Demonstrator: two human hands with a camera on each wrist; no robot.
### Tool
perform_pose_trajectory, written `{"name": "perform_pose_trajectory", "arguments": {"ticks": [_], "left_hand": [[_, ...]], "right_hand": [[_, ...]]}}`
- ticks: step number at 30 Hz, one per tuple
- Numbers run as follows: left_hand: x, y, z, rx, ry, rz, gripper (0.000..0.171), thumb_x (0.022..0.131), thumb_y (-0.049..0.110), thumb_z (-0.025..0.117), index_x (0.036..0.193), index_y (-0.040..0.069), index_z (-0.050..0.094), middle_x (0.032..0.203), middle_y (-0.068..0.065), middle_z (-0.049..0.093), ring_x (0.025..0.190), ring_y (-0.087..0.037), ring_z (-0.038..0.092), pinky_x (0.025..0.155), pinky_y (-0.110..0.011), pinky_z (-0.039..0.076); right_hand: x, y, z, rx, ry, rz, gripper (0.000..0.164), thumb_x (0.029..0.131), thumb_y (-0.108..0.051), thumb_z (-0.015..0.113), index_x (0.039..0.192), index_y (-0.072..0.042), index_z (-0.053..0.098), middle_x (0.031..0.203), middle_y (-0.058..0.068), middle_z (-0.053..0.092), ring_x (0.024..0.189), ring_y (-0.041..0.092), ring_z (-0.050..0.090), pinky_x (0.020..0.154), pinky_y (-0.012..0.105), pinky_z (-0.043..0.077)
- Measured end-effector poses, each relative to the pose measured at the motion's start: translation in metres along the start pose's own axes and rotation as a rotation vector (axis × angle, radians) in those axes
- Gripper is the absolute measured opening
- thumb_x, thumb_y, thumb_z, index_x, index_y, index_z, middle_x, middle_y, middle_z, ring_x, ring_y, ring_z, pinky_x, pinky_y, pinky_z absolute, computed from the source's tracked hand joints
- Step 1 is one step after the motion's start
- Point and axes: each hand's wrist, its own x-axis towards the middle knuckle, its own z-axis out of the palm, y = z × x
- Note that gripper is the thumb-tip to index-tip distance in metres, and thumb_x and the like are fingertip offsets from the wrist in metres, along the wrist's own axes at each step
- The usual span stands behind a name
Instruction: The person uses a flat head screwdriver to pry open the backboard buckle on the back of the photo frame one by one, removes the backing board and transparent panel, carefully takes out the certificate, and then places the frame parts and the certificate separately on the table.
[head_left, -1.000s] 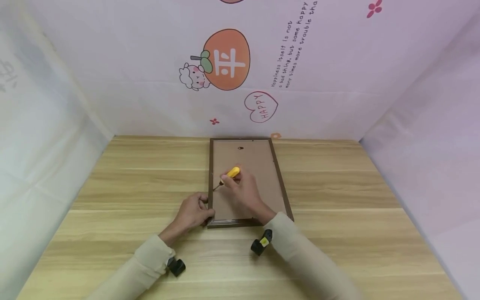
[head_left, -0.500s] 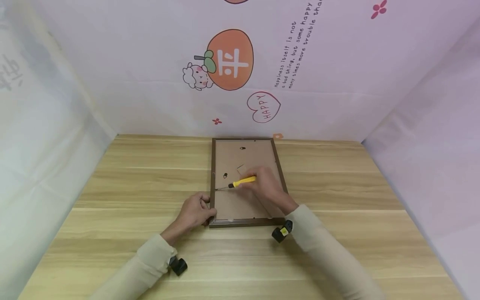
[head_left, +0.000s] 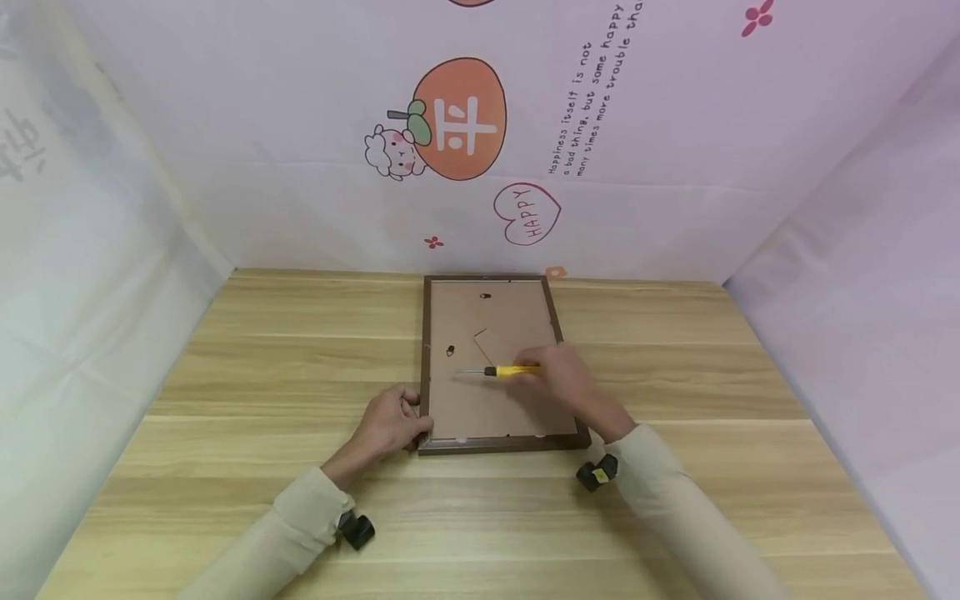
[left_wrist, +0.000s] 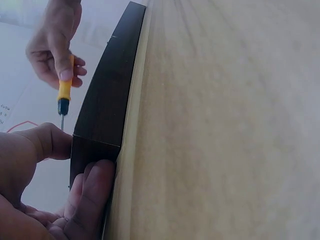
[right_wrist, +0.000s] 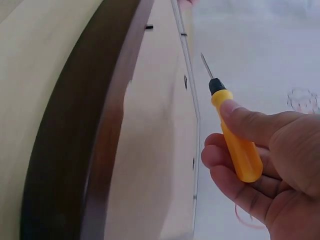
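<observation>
One brown picture frame, back up on a wood-grain table, near-left corner gripped by the left hand, presumably for steadiness; one yellow-handled screwdriver, grasped along its handle by the right hand's fingers, over the backing board.

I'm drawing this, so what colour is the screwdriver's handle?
The handle is yellow; the right wrist view shows it best.

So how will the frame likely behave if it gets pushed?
The frame looks stiff: its straight, thick rails should move as one piece. Lying flat on the table, it seems unlikely to tip or roll. It may slide, the tabletop looking smooth, unless the left hand gripping its corner restrains it.
</observation>
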Motion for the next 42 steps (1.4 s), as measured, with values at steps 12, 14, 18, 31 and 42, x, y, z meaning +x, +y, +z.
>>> {"name": "perform_pose_trajectory", "arguments": {"ticks": [12,14,18,31,42], "left_hand": [[0.0,-0.001,0.001,-0.027,-0.002,-0.006,0.044,0.078,0.004,0.07,0.118,-0.005,0.057,0.073,-0.007,0.065,0.052,-0.016,0.063,0.052,-0.027,0.056],[0.0,-0.002,0.001,-0.021,-0.002,-0.004,0.044,0.078,0.005,0.071,0.118,-0.005,0.057,0.073,-0.007,0.065,0.052,-0.016,0.063,0.052,-0.027,0.056],[0.0,-0.003,0.001,-0.013,-0.002,-0.003,0.043,0.079,0.006,0.071,0.118,-0.005,0.057,0.074,-0.007,0.065,0.052,-0.015,0.063,0.052,-0.027,0.056],[0.0,-0.002,-0.001,0.0,-0.005,-0.005,0.042,0.079,0.008,0.071,0.117,-0.003,0.057,0.074,-0.006,0.066,0.053,-0.015,0.063,0.052,-0.027,0.056],[-0.002,0.002,-0.001,0.004,-0.006,-0.005,0.044,0.079,0.006,0.071,0.119,-0.004,0.057,0.072,-0.006,0.066,0.053,-0.015,0.063,0.053,-0.027,0.055]], "right_hand": [[-0.036,0.061,-0.037,0.043,0.134,0.186,0.025,0.084,-0.024,0.078,0.099,-0.004,0.076,0.09,0.013,0.076,0.067,0.018,0.06,0.057,0.025,0.046],[-0.045,0.077,-0.043,0.023,0.15,0.233,0.027,0.086,-0.025,0.076,0.102,-0.003,0.075,0.093,0.016,0.076,0.072,0.025,0.067,0.058,0.028,0.049],[-0.064,0.107,-0.05,-0.015,0.178,0.319,0.03,0.088,-0.028,0.073,0.104,-0.002,0.074,0.098,0.022,0.074,0.084,0.037,0.071,0.058,0.035,0.053],[-0.112,0.17,-0.044,-0.048,0.313,0.501,0.034,0.087,-0.031,0.075,0.099,0.001,0.073,0.096,0.024,0.073,0.082,0.04,0.07,0.058,0.032,0.048],[-0.129,0.203,-0.047,-0.077,0.24,0.7,0.046,0.091,-0.043,0.067,0.111,-0.001,0.069,0.108,0.024,0.071,0.079,0.033,0.063,0.052,0.026,0.037]]}}
